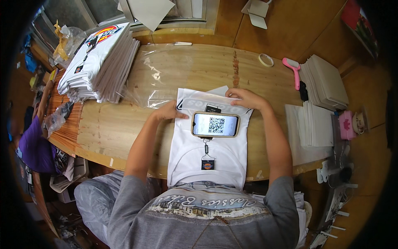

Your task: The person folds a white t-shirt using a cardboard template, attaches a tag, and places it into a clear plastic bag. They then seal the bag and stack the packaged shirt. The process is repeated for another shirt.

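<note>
A white T-shirt [184,159] lies folded in front of me, its collar toward my body and its far end turned over. My left hand [169,111] grips the left edge near that fold, the thumb resting on the cloth. At the far right corner my right hand [247,99] is closed on the folded fabric, fingers curled. Over the middle of the shirt is a phone [215,125] with a square code on its lit screen; whether it touches the cloth I cannot tell. A black hang tag [208,164] on a cord lies near the collar.
A tall stack of white shirts [118,62] stands at the far left beside clear plastic bags [159,89]. Tape [265,60], a pink lint roller [295,72] and stacked white sheets [317,124] are to the right. A person in purple [37,145] is at the left.
</note>
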A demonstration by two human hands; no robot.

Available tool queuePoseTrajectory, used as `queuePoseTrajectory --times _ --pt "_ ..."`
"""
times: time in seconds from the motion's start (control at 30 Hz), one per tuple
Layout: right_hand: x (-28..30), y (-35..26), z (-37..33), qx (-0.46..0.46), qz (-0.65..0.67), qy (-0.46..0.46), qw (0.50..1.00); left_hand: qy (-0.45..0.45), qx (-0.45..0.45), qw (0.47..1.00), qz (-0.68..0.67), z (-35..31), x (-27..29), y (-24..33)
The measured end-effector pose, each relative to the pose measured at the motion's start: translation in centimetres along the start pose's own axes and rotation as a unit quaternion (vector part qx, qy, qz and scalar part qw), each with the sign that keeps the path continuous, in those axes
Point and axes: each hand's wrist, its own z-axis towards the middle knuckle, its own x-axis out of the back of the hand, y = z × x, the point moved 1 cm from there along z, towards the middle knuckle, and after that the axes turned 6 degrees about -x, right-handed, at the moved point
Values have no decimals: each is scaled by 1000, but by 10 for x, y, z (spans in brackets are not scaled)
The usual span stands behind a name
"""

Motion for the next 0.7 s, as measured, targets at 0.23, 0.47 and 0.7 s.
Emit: queuePoseTrajectory --times 0.23,0.47,0.7 --pt "12 8 -16 10 129 -68 989 -3 0 982 -191 -28 -22 -24" --pt "27 25 -23 9 297 -203 933 11 41 940 -339 -41 -46 -28" --pt "-31 101 -15 23 641 -60 765 42 63 918 -390 -46 -48 -33"
